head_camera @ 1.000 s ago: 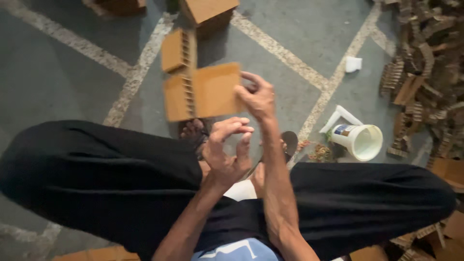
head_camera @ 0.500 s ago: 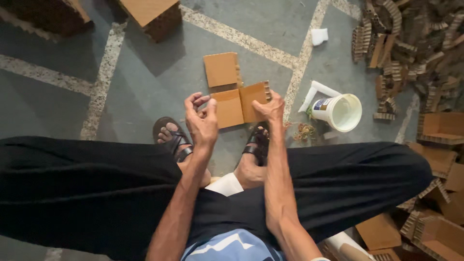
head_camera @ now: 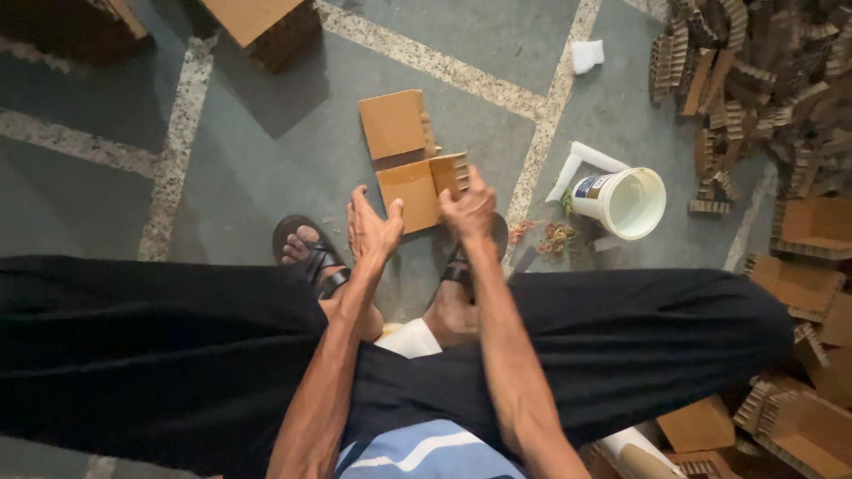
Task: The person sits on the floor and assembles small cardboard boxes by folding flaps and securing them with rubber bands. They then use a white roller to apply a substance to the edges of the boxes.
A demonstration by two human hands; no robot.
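Observation:
I sit on a low seat with my sandalled feet on the floor. A flat brown cardboard piece (head_camera: 410, 197) lies between my feet. A small corrugated cardboard block (head_camera: 450, 171) stands at its right edge, and my right hand (head_camera: 469, 208) grips it from the near side. My left hand (head_camera: 373, 229) hovers at the flat piece's left edge with its fingers spread and holds nothing. A second cardboard block (head_camera: 396, 124) lies just beyond, touching the flat piece.
A white plastic bucket (head_camera: 628, 202) lies tipped to the right, with a heap of rubber bands (head_camera: 555, 236) beside it. Several corrugated cardboard pieces (head_camera: 763, 71) are piled at the far right. A larger cardboard box (head_camera: 266, 22) stands at the top, and open boxes (head_camera: 803, 266) at the right.
My hands came down from in front of me to the cardboard on the floor. The left hand then opened and slid to the piece's left edge; the right stays on the block.

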